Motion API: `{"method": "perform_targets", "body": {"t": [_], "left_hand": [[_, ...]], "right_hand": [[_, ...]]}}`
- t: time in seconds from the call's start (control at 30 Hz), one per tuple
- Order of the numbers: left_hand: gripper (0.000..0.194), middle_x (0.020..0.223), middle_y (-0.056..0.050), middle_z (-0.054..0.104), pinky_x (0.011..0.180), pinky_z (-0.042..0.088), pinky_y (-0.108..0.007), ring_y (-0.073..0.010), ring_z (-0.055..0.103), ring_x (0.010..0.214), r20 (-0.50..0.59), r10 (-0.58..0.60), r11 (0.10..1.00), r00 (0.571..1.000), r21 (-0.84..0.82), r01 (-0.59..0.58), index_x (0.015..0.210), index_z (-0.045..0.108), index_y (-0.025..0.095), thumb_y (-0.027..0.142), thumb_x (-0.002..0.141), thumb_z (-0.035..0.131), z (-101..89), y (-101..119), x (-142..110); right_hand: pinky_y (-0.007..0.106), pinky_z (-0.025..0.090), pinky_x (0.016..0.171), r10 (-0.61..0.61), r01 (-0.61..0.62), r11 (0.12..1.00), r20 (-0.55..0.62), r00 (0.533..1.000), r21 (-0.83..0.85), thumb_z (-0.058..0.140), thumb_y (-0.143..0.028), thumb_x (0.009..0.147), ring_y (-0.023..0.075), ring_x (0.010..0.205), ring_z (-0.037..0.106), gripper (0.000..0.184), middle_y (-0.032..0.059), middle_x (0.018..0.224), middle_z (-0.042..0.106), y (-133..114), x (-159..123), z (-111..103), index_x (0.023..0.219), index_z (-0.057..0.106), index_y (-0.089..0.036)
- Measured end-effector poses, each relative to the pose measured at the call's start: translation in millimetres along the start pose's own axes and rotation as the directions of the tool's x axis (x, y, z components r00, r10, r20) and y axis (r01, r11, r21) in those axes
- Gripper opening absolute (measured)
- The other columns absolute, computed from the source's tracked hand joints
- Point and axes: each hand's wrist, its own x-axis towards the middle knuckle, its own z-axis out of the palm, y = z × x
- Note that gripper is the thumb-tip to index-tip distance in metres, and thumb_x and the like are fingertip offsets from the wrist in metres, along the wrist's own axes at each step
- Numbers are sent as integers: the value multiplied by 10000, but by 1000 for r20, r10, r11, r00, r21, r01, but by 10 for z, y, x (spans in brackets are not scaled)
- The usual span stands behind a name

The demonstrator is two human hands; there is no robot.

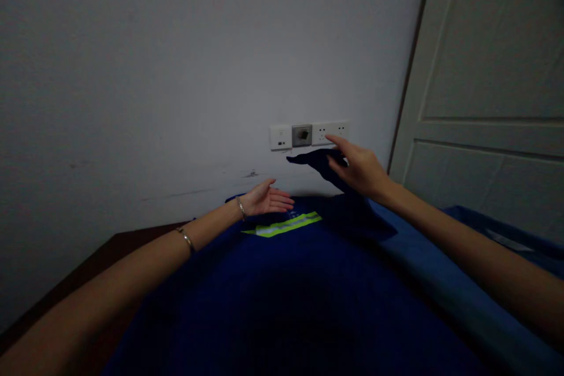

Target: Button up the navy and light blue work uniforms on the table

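A dark blue work garment (264, 288) lies spread in front of me, with a yellow-green and silver reflective strip (286, 225) near its far end. My left hand (269, 198) is open over that far end, palm turned up and fingers stretched out to the right, just above the strip. At the right, my right hand (359, 167) has a raised flap of the dark blue cloth (319, 160) between its thumb and fingers. The flap stands up off the garment, its tip pointing left. Deep shadow hides the garment's near part.
A pale wall (176, 70) rises behind the garment, bearing a row of sockets (281, 137). A panelled white door (484, 88) stands at the right. Lighter blue cloth (423, 264) lies below my right forearm. A dark reddish surface (127, 247) shows at the left.
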Motion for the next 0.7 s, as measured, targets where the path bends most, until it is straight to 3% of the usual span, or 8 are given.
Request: {"method": "perform_targets", "body": {"t": [0.13, 0.27, 0.37, 0.5, 0.6, 0.7], "left_hand": [[651, 837, -148, 655, 644, 481, -287, -197, 631, 748, -46, -116, 989, 992, 81, 120, 955, 565, 39, 580, 835, 225, -306, -167, -549], [675, 800, -117, 656, 564, 475, -286, -193, 624, 687, -17, -215, 966, 977, 143, 215, 925, 587, 78, 651, 789, 256, -432, -446, -1121], [508, 683, -70, 636, 521, 466, -263, -152, 592, 577, -44, -292, 932, 955, 213, 294, 859, 608, 91, 559, 777, 428, -423, -703, -1483], [178, 585, 15, 576, 475, 457, -205, -76, 510, 470, -240, -209, 932, 948, 243, 268, 692, 591, 122, 289, 669, 649, -415, -1019, -1838], [156, 648, 6, 592, 493, 485, -204, -75, 525, 515, -287, -214, 930, 934, 233, 284, 699, 607, 118, 252, 641, 663, -448, -1164, -2007], [196, 705, -23, 616, 504, 498, -209, -98, 567, 578, -300, -243, 916, 922, 241, 320, 738, 626, 109, 268, 631, 666, -473, -1257, -2087]], "right_hand": [[317, 472, 698, -245, 242, 965, 17, 969, 99, 342, -215, 882, 183, 792, 579, 404, 106, 866, 619, -761, -66, 109, 1268, 387, -103], [283, 462, 648, -504, 499, 837, -36, 863, 227, 298, -133, 885, 156, 723, 554, 375, 97, 782, 613, -1439, -258, 130, 1234, 412, -56], [281, 461, 631, -564, 543, 765, -46, 825, 346, 279, -136, 893, 157, 717, 552, 343, 106, 798, 623, -1832, -419, 121, 1163, 466, -40], [276, 455, 609, -606, 575, 702, -73, 792, 421, 324, -111, 874, 157, 696, 555, 326, 96, 761, 632, -2155, -634, 193, 1151, 478, -38], [278, 445, 587, -634, 567, 666, -33, 773, 484, 343, -101, 862, 156, 671, 555, 334, 95, 752, 632, -2288, -796, 284, 1163, 471, -38], [298, 447, 637, -676, 513, 627, 82, 732, 587, 376, -175, 868, 166, 722, 562, 375, 97, 805, 636, -2345, -952, 322, 1223, 426, -67]]}}
